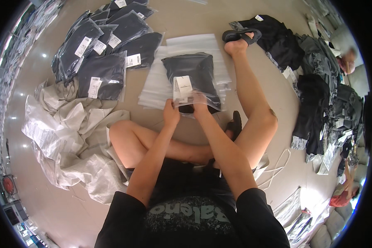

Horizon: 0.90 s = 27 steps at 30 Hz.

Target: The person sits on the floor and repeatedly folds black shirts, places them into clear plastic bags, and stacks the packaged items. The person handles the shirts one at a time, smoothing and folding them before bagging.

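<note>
In front of me lies a folded dark garment (200, 68) inside a clear plastic bag (208, 101), with a white paper tag (182, 87) showing near its left side. The bag's open-looking end faces me. My left hand (170, 109) pinches that end at its left corner. Close beside it, my right hand (199, 102) is closed at the same edge, its fingertips partly behind the clear film. Under the bagged garment is a stack of flat, frosted plastic bags (153, 93), which sticks out on both sides.
Bagged dark garments with white tags (101, 76) are heaped at the far left. A crumpled pale woven sack (76, 136) lies left of my knee. Loose dark clothes (312, 111) are piled along the right, and people (345, 194) sit beyond them. A white cord (279, 167) is on the floor.
</note>
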{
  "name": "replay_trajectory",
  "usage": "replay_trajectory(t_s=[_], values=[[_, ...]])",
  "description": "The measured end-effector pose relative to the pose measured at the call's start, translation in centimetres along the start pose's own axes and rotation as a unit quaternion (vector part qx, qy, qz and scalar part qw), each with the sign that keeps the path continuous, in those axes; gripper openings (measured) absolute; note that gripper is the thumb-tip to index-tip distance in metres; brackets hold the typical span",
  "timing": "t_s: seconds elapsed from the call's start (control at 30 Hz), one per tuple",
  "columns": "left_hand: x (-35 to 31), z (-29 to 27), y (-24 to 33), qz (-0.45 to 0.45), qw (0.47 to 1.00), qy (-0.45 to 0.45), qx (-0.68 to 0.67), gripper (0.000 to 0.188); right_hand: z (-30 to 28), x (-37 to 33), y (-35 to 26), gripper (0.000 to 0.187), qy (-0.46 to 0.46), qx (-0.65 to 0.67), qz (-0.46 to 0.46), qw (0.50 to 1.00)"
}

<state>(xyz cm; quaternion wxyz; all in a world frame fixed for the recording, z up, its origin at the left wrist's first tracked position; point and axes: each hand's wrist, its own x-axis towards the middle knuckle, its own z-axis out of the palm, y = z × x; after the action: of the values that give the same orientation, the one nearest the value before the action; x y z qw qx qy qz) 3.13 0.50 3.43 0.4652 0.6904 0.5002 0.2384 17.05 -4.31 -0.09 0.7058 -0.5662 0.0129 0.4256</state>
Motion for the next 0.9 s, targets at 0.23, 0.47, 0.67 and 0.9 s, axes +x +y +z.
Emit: replay_trajectory(t_s=[0.23,0.47,0.67,0.9], values=[[1.2,0.0,-0.6,-0.099,0.978,-0.008,-0.184,0.015,2.6,-3.1,-3.1,0.021,-0.005,0.034,0.062,0.997],[1.1,-0.6,0.6,-0.144,0.966,-0.098,-0.190,0.017,1.9,-3.7,-2.8,0.054,-0.058,-0.282,-0.208,0.935],[0.0,-0.6,1.0,-0.122,0.957,-0.070,-0.254,0.017,0.7,-2.3,-2.3,0.036,0.045,-0.459,-0.344,0.818],[0.1,-1.4,1.6,-0.179,0.959,-0.095,-0.196,0.016,2.0,-3.4,-3.6,0.038,-0.016,0.014,0.107,0.994]])
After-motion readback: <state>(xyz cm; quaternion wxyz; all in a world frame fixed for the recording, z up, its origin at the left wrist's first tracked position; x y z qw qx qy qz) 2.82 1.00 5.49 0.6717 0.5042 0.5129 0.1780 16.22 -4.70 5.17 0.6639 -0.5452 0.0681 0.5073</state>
